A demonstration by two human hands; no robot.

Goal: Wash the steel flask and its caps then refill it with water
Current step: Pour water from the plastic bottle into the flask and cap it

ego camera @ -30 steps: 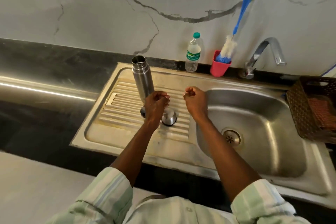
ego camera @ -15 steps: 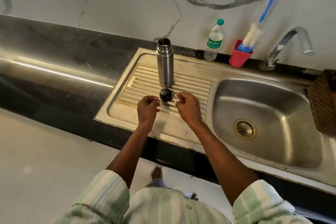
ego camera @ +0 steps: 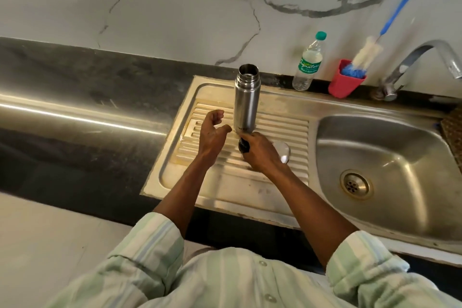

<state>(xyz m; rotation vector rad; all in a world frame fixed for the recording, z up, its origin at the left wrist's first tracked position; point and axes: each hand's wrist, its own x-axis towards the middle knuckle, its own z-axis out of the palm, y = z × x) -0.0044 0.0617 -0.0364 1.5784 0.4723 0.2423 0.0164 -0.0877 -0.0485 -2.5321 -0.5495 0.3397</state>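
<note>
A: The right hand point(ego camera: 262, 151) now has the black inner cap point(ego camera: 243, 146), centre of the frame. Half a second ago that cap sat alone on the ribs between two hovering hands.

B: How's the grip?

A: Fingers curled around the cap, which pokes out at the hand's left edge. I can't tell if it is lifted or just resting on the drainboard point(ego camera: 287, 132).

B: And the left hand point(ego camera: 212, 136)?

A: Holding nothing. Its fingers are loosely curled, thumb apart, just left of the steel flask point(ego camera: 246, 99) and not touching it. It has slid up and away from the cap as the right hand closed in.

B: Where's the flask?

A: Upright on the drainboard's ribbed part, upper middle of the frame, mouth open, directly above the cap in the picture. It stands where it did a moment ago.

B: The other cap?

A: The steel outer cap point(ego camera: 283, 151) peeks out just right of the right hand, lying on the ribs and partly hidden by the knuckles.

B: So what does this mean for the job?

A: My read is that washing is about to start with the small cap. The basin point(ego camera: 375, 157) at right looks dry, and I see no water coming from the tap point(ego camera: 425, 57) at the upper right edge. The bottle brush point(ego camera: 370, 50) stands in its red holder point(ego camera: 345, 82) beside a plastic bottle point(ego camera: 308, 64), untouched.

B: So nothing's washed yet?

A: Not judging by this. All three pieces need washing, and refilling comes last.
</note>
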